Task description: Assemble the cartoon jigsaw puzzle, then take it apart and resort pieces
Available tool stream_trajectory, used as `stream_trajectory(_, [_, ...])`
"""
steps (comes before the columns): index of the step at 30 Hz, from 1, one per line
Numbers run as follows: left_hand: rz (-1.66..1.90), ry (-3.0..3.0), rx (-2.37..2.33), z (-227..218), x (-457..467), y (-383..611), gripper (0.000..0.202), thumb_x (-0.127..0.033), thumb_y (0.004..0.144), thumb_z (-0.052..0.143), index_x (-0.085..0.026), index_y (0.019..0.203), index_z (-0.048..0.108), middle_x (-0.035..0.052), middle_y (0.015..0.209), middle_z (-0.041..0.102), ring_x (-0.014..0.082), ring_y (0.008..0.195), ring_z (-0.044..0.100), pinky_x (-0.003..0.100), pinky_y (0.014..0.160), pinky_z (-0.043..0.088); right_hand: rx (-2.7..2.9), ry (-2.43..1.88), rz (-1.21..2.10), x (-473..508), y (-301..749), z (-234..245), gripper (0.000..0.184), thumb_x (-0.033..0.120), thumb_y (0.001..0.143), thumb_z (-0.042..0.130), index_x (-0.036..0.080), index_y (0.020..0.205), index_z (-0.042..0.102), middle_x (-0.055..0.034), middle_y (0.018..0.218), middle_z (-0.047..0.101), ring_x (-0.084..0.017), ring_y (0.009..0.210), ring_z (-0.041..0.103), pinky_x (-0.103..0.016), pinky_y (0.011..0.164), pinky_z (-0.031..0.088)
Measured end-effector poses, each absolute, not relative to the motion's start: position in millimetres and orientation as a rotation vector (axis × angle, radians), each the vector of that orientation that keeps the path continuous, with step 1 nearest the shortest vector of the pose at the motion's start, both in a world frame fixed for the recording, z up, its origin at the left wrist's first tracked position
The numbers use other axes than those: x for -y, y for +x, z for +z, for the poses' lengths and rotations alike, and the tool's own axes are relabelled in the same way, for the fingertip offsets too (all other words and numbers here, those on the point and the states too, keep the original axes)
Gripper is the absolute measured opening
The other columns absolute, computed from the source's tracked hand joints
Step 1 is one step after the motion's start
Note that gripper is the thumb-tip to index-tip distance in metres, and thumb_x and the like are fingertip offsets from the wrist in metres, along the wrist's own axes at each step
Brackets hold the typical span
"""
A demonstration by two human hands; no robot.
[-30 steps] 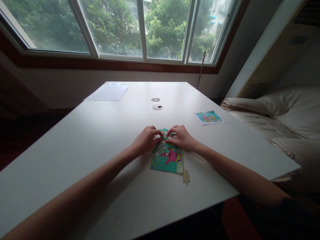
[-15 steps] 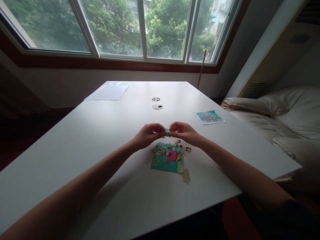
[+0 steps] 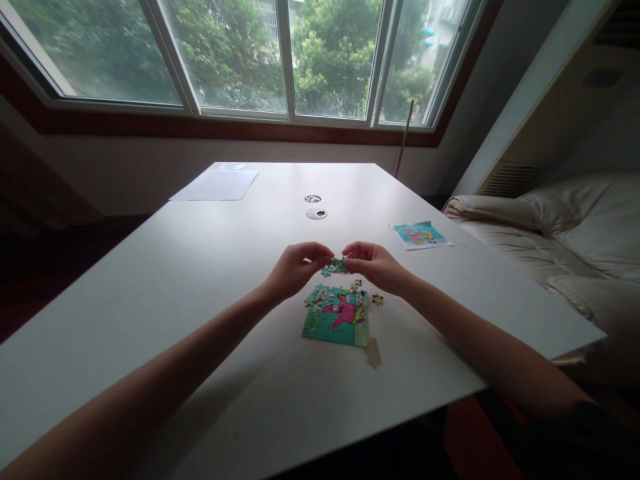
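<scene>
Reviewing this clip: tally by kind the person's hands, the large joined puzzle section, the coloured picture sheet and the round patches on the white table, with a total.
Left hand and right hand: 2
Large joined puzzle section: 1
Coloured picture sheet: 1
Far round patch and near round patch: 2
Total: 6

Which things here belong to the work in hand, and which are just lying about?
In use:
green puzzle pieces being handled
partly assembled puzzle
loose pieces beside it
probably the similar picture sheet

Lying about:
white paper
two round flat items
</scene>
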State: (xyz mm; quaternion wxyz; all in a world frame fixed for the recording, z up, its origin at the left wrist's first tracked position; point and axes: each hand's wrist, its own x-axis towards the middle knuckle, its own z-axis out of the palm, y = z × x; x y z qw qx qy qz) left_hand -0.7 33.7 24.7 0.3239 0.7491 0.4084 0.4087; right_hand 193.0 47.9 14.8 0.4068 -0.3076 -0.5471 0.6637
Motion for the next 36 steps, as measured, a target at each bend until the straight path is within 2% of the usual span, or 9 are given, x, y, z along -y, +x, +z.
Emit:
stream_trajectory(5, [1.148,2.217,-1.269,24.6,-34.6,-6.0,0.014,-0.023,0.08,0.052,-0.018,0.083,0.065,0.0037,0.079,0.064,0.0159,0.076,0.053,0.032,0.074,0.041,1.434,-0.948,1.416,-54.0,196.9,11.9,0.022,0.024,0.063,0.072,0.016,0.079,0.06,0.0013,0.065,0.062,-0.009,0.059,0.057,-0.026,0.061,0.046])
stream_trajectory(8, [1.068,2.312,-1.344,23.6,-38.0,-11.0,0.014,-0.021,0.078,0.053,-0.018,0.083,0.066,0.0028,0.074,0.064,0.0158,0.07,0.054,0.031,0.071,0.041,1.559,-1.051,1.203,-58.5,201.8,8.7,0.019,0.025,0.064,0.071,0.015,0.076,0.06,-0.0024,0.072,0.065,-0.011,0.063,0.059,-0.028,0.064,0.048])
stream_trajectory(11, [0.963,2.345,-1.416,19.3,-45.1,-18.6,0.02,-0.02,0.079,0.051,-0.017,0.094,0.063,0.002,0.07,0.063,0.0141,0.061,0.054,0.028,0.064,0.041,1.739,-1.144,0.915,-61.5,206.5,6.2,0.015,0.025,0.071,0.065,0.015,0.081,0.063,-0.0064,0.083,0.067,-0.015,0.074,0.062,-0.032,0.07,0.048])
stream_trajectory(14, [0.865,2.375,-1.464,15.6,-52.7,-26.8,0.024,-0.021,0.079,0.049,-0.015,0.098,0.061,0.0061,0.084,0.064,0.0144,0.066,0.056,0.028,0.066,0.042,1.976,-1.202,0.552,-61.8,209.0,5.1,0.013,0.022,0.074,0.061,0.017,0.085,0.066,-0.0083,0.097,0.065,-0.019,0.091,0.059,-0.035,0.079,0.046])
stream_trajectory(17, [0.711,2.405,-1.475,19.0,-56.5,-33.0,0.022,-0.023,0.079,0.048,-0.014,0.091,0.063,0.0086,0.09,0.063,0.0152,0.069,0.056,0.028,0.068,0.042,2.163,-1.202,0.33,-61.1,210.0,3.6,0.012,0.023,0.072,0.064,0.019,0.083,0.068,-0.0083,0.097,0.063,-0.02,0.094,0.056,-0.036,0.086,0.041])
stream_trajectory(21, [0.348,2.416,-1.312,35.5,-51.8,-36.4,0.019,-0.029,0.076,0.052,-0.018,0.082,0.066,0.0023,0.073,0.064,0.0136,0.063,0.056,0.023,0.059,0.04,2.274,-1.279,0.293,-61.3,211.6,1.5,0.014,0.026,0.071,0.066,0.019,0.083,0.069,-0.0075,0.091,0.064,-0.02,0.089,0.055,-0.035,0.083,0.041])
stream_trajectory(24, [0.147,2.402,-1.178,47.2,-44.1,-35.5,0.022,-0.035,0.073,0.057,-0.019,0.086,0.066,0.0006,0.074,0.063,0.0129,0.065,0.057,0.021,0.058,0.04,2.314,-1.297,0.314,-61.5,213.2,3.1,0.012,0.026,0.073,0.064,0.019,0.081,0.069,-0.0056,0.084,0.066,-0.018,0.083,0.056,-0.033,0.081,0.041])
stream_trajectory(30, [-0.014,2.412,-1.102,49.9,-38.6,-30.8,0.033,-0.039,0.069,0.063,-0.019,0.095,0.061,0.0006,0.078,0.06,0.0133,0.069,0.055,0.02,0.059,0.039,2.349,-1.291,0.293,-61.0,214.1,8.6,0.011,0.024,0.075,0.061,0.019,0.08,0.069,-0.0034,0.08,0.068,-0.016,0.077,0.057,-0.03,0.078,0.04])
stream_trajectory(36, [0.009,2.446,-1.073,46.0,-38.7,-29.7,0.028,-0.035,0.068,0.064,-0.019,0.091,0.06,0.0003,0.076,0.059,0.014,0.068,0.055,0.021,0.058,0.038,2.345,-1.288,0.253,-60.7,213.5,8.3,0.013,0.023,0.077,0.057,0.018,0.08,0.068,-0.0045,0.078,0.068,-0.017,0.078,0.056,-0.03,0.076,0.04])
